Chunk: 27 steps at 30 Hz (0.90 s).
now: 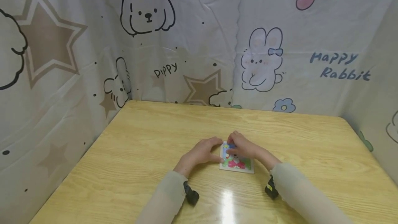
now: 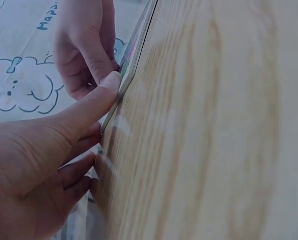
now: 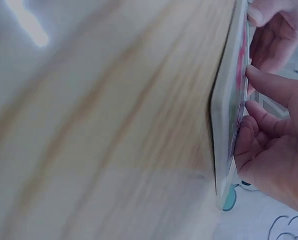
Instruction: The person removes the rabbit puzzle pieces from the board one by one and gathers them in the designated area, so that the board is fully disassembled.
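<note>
A flat picture board, likely a small puzzle, lies on the table with a pale border and a colourful blue, green and pink picture. My left hand holds its left side, the thumb on the near part of the edge and the fingers by the far left corner. Over the upper part of the picture, my right hand bends its fingers down, thumb and fingertips touching the surface. In the right wrist view, the right hand has its thumb and forefinger apart on the board. Whether a piece lies beneath them is hidden.
The wood-grain table reaches to a printed curtain at the back and sides. Black wrist straps with cameras sit below both sleeves. A bright light reflection falls on the tabletop in front of the board.
</note>
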Each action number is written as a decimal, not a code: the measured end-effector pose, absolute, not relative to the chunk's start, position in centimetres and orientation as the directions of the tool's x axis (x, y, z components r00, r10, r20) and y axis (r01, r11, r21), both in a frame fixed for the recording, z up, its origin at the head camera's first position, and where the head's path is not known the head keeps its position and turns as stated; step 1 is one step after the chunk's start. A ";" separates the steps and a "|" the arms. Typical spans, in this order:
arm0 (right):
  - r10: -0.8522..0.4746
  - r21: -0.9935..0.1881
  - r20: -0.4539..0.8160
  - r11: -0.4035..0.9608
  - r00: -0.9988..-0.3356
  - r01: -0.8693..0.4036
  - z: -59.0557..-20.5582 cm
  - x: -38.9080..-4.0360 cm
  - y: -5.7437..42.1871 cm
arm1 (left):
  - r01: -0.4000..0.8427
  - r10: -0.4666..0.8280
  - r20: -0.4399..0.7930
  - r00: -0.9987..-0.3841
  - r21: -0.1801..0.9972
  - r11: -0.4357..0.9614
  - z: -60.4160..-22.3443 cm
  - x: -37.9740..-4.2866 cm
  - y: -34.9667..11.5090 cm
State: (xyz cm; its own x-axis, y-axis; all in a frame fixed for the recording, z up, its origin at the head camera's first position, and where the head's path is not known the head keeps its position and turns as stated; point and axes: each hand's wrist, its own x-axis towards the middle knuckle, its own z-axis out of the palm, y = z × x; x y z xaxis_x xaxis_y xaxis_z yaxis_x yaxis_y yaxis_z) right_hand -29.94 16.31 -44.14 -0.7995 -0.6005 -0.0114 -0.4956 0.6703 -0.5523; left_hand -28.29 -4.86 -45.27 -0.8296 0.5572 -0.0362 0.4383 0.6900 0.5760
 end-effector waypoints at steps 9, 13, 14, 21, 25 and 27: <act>-0.565 -0.660 -0.110 0.657 -0.817 -0.365 -44.3 -30.4 16.4 | 0.434 0.557 -0.043 -0.829 0.579 0.691 -45.3 -28.4 -5.0; -0.567 -0.690 -0.095 0.630 -0.818 -0.357 -44.2 -30.4 16.5 | 0.428 0.555 -0.047 -0.831 0.582 0.691 -45.2 -28.3 -5.0; -0.570 -0.691 -0.087 0.625 -0.817 -0.363 -44.2 -30.4 16.5 | 0.427 0.555 -0.047 -0.831 0.586 0.689 -45.2 -28.3 -5.0; -0.547 -0.650 -0.036 0.648 -0.836 -0.396 -44.4 -30.0 16.2 | 0.418 0.548 -0.053 -0.835 0.586 0.694 -45.1 -28.3 -4.9; -0.569 -0.590 0.050 0.646 -0.821 -0.484 -44.2 -29.6 15.9 | 0.410 0.545 -0.060 -0.836 0.591 0.694 -45.1 -28.3 -5.0; -0.585 -0.551 0.095 0.643 -0.805 -0.532 -44.2 -29.3 15.6 | 0.406 0.544 -0.065 -0.837 0.594 0.694 -45.1 -28.2 -5.0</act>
State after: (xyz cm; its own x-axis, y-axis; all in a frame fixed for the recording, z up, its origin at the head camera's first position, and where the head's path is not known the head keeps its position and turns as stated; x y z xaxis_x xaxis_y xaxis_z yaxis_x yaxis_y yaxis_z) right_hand -29.33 15.64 -44.16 -0.8052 -0.5853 0.0952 -0.5323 0.6427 -0.5510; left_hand -28.23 -5.02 -45.09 -0.8365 0.5441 -0.0645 0.4058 0.6943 0.5944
